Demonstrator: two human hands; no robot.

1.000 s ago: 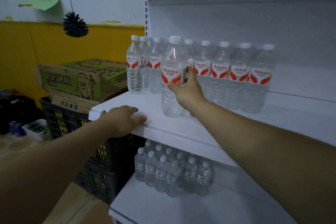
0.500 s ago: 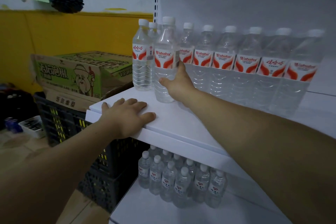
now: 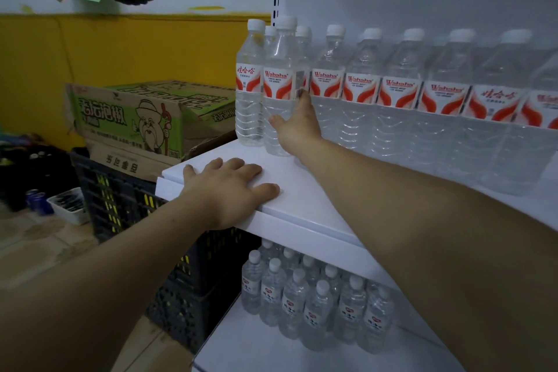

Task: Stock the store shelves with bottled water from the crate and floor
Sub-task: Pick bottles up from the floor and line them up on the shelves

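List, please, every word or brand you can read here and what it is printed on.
"Wahaha": label of the bottle the right hand holds.
"娃哈哈": label of the leftmost bottle.
Small print under "Wahaha": too small.
Green carton: large Chinese characters, too blurred.
Lower-shelf bottles: labels too small.

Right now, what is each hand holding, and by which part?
Right hand grips the water bottle below its label; left hand only rests on the shelf.

Shelf bears water bottles, seemingly two rows.
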